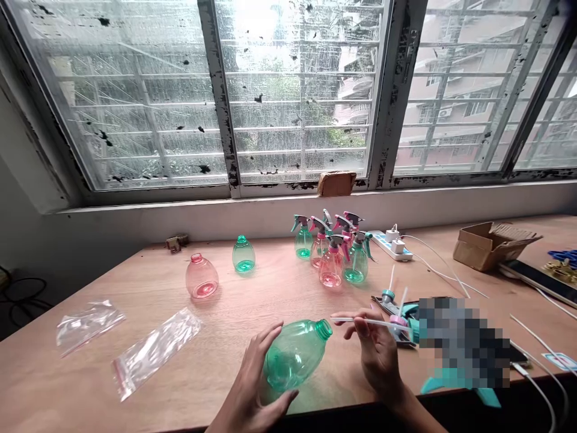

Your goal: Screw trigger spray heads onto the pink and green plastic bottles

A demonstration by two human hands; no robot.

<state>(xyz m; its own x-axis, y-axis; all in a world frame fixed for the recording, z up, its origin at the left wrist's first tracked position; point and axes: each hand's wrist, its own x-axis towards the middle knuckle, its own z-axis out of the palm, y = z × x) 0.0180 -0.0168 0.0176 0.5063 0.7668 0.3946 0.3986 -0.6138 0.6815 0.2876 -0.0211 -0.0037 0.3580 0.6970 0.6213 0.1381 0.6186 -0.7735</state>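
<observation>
My left hand is curled around a clear green bottle, tilted so that its open threaded neck points right and up. In my right hand, a thin white dip tube is pinched between thumb and fingers. The tube's free end is just short of the bottle mouth, apart from it. At its other end is the teal collar of a spray head, whose body is mostly hidden by a pixelated patch; a teal part shows below. More spray heads with upright tubes lie behind my right hand.
Several assembled spray bottles stand at the back. An open pink bottle and an open green bottle stand to the left, plastic bags nearer. A power strip, cables and a cardboard box are on the right.
</observation>
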